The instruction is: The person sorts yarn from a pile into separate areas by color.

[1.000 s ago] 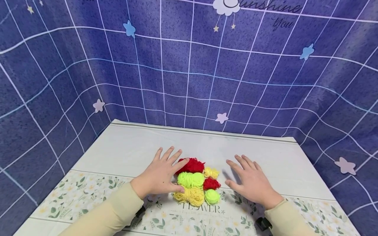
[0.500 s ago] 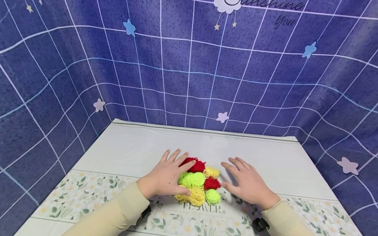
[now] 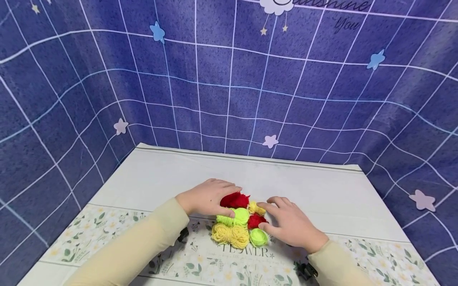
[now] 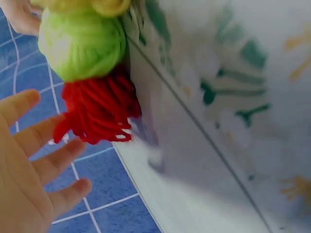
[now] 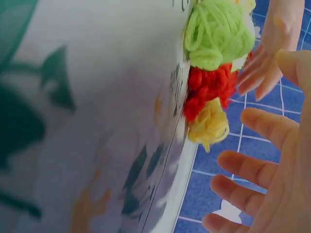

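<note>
A cluster of yarn lies mid-table in two columns. The left column has a large red bundle (image 3: 237,201), a lime-green skein (image 3: 241,216) and a yellow skein (image 3: 229,235); the right one has a small yellow bundle (image 3: 257,209), a small red bundle (image 3: 255,222) and a lime-green ball (image 3: 258,237). My left hand (image 3: 211,197) spreads over the large red bundle, thumb overlapping the green skein. From the right, my right hand (image 3: 292,225) reaches to the small yellow and red bundles with relaxed fingers. Both wrist views show loosely bent fingers (image 4: 51,158) beside the yarn, gripping nothing.
The tabletop carries a white cloth (image 3: 171,167) with a floral band (image 3: 118,230) and printed lettering. A dark blue curtain (image 3: 214,95) with a grid and stars rises behind and at both sides. Black wrist straps (image 3: 305,271) show under the sleeves.
Both hands have moved inward and lower toward the yarn. The left has slid right over the large red bundle, and the right has come left to the small bundles. The yarn lies as before.
</note>
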{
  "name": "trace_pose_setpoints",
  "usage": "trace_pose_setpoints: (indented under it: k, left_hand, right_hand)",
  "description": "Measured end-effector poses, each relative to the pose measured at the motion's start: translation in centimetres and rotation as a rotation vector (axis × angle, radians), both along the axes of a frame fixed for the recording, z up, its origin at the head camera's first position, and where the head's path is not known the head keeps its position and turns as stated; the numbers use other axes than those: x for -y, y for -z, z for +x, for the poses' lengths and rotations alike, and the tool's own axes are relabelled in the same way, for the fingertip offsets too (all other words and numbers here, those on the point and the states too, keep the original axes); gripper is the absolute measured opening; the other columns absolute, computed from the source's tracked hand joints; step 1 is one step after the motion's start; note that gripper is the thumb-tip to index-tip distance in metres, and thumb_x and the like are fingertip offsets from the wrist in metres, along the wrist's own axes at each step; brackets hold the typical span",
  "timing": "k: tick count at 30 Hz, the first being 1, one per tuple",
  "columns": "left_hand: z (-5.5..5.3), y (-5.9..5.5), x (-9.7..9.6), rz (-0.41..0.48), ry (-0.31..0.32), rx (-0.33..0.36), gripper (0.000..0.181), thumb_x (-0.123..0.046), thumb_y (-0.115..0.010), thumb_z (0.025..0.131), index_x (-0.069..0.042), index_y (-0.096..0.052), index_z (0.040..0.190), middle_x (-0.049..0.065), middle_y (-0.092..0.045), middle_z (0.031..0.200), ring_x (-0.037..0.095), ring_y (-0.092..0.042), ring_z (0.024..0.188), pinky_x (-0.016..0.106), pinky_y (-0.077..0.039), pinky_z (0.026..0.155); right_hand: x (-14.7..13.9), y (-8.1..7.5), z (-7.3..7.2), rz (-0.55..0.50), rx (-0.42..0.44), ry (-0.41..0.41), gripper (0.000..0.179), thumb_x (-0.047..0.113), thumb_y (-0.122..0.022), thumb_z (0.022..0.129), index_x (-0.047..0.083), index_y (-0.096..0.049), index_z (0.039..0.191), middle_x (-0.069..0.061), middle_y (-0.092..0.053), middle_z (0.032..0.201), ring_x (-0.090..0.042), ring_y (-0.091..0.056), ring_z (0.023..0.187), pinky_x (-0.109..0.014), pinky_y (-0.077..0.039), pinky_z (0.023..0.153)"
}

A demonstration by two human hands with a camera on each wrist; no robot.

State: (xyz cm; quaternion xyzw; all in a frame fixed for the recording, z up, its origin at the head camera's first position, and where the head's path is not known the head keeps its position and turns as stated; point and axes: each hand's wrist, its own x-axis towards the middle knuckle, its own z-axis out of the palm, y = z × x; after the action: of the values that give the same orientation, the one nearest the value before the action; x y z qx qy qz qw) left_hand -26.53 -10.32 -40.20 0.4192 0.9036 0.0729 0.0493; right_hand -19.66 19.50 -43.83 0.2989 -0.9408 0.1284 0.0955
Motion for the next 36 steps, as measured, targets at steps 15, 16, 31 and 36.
trace_pose_setpoints:
  k: [15,16,31,36]
  left_hand:
    - [-2.5,1.6,-2.3,-0.056,-0.003,0.086,0.065,-0.059,-0.051,0.100,-0.021,-0.047,0.152,0.000,-0.057,0.140,0.018,-0.054,0.125,0.038,-0.045,0.104]
    - [-2.6,1.7,-2.4,-0.058,-0.009,0.093,0.064,-0.058,-0.051,0.101,-0.021,-0.047,0.152,0.000,-0.057,0.140,0.018,-0.054,0.125,0.038,-0.045,0.104]
    - [-3.0,2.2,-3.1,-0.075,-0.005,0.064,0.057,-0.039,-0.065,0.099,-0.019,-0.049,0.150,0.002,-0.058,0.136,0.019,-0.056,0.121,0.038,-0.048,0.101]
    - [-3.1,2.7,-3.0,-0.072,-0.013,0.037,0.057,-0.033,-0.069,0.096,-0.020,-0.051,0.149,0.000,-0.058,0.133,0.017,-0.056,0.118,0.036,-0.049,0.099]
  right_hand:
    - [1.2,0.5,-0.8,0.024,0.078,-0.090,0.033,0.045,-0.061,0.100,0.028,-0.072,0.126,0.013,-0.043,0.085,-0.011,-0.039,0.074,-0.027,-0.036,0.064]
    - [1.2,0.5,-0.9,0.022,0.096,-0.094,0.032,0.044,-0.061,0.101,0.028,-0.072,0.126,0.012,-0.043,0.086,-0.011,-0.039,0.074,-0.027,-0.037,0.064]
    - [0.9,1.2,-1.8,0.102,0.158,-0.123,0.035,0.040,-0.073,0.094,0.031,-0.071,0.127,0.014,-0.051,0.086,-0.010,-0.043,0.072,-0.027,-0.038,0.062]
    - [1.0,1.3,-1.9,0.108,0.147,-0.127,0.036,0.041,-0.074,0.092,0.029,-0.071,0.126,0.013,-0.054,0.087,-0.009,-0.044,0.072,-0.027,-0.039,0.062]
